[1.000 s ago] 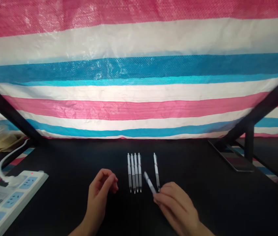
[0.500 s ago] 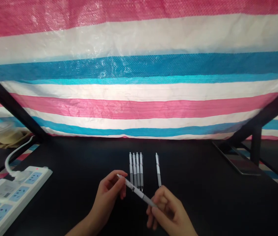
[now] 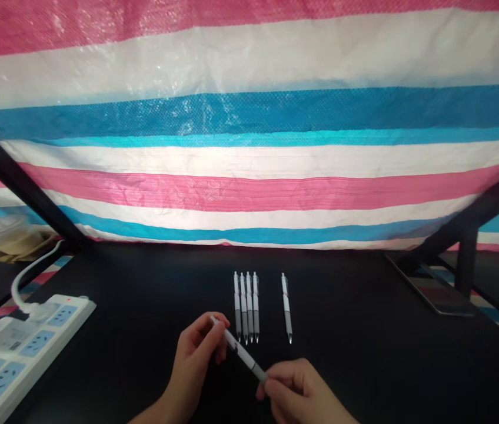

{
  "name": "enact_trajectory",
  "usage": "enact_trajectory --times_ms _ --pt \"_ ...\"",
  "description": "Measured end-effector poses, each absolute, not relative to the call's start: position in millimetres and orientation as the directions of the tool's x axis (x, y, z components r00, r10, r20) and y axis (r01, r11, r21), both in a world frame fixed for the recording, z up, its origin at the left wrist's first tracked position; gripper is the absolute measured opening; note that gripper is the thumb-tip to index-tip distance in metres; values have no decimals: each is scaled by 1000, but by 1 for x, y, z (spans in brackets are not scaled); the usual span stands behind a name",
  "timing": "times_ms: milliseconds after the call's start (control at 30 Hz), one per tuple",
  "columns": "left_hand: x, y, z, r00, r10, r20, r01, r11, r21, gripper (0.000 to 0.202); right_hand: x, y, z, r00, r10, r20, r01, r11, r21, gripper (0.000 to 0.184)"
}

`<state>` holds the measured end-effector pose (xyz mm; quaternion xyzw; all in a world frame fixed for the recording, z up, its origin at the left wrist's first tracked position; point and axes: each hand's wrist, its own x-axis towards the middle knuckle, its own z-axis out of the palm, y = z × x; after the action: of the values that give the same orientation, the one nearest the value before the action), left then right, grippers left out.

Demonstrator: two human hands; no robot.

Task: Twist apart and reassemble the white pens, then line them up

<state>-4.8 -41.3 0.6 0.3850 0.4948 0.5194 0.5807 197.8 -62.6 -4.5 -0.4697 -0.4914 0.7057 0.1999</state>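
One held pen (image 3: 239, 353), ends pinched by left hand (image 3: 194, 359) and right hand (image 3: 296, 391) fingers, four pens (image 3: 249, 306) aligned, one lone pen (image 3: 286, 307)

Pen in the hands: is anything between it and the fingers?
Nothing visible. The left hand pinches one end of the pen and the right hand the other, directly. A row of pens lies just beyond.

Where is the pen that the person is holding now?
Head view, low centre: the pen is held slantwise between the left hand and the right hand, just nearer than the row of four pens.
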Motion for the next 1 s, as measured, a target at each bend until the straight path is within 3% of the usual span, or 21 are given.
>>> enact_trajectory --times_ms 67,167,233,300,400,467,633,767,867,1000 --pt "-4 -44 0 -43 986 -164 -221 151 964 26 198 -63 -4 -408 814 -413 279 -320 -906 46" --pt "-3 -48 -2 -85 987 -133 -223 112 969 27 201 -66 -4 -340 931 -133 409 20 -912 41" --pt "-3 -50 -2 -107 987 -119 -238 91 967 26 203 -66 -4 -324 946 -25 439 126 -890 38" --pt "-3 -53 -3 -126 985 -115 -286 75 955 25 204 -66 -4 -343 931 -129 378 11 -926 41" --pt "-3 -54 -3 -158 980 -120 -357 57 933 23 202 -65 -4 -464 791 -399 197 -347 -917 57" --pt "-3 -54 -2 -165 979 -122 -378 51 924 24 200 -65 -4 -487 747 -453 119 -457 -882 60" --pt "-4 -52 -2 -198 972 -129 -410 38 911 22 198 -63 -4 -472 779 -413 17 -460 -888 52" --pt "-5 -53 -3 -181 974 -134 -418 47 907 22 200 -62 -3 -523 703 -482 95 -514 -853 57" --pt "-5 -54 -3 -178 977 -114 -438 25 899 20 202 -64 0 -505 703 -501 33 -564 -825 49" --pt "-5 -55 -3 -173 980 -98 -446 10 895 20 201 -66 3 -449 688 -570 -23 -647 -762 53"
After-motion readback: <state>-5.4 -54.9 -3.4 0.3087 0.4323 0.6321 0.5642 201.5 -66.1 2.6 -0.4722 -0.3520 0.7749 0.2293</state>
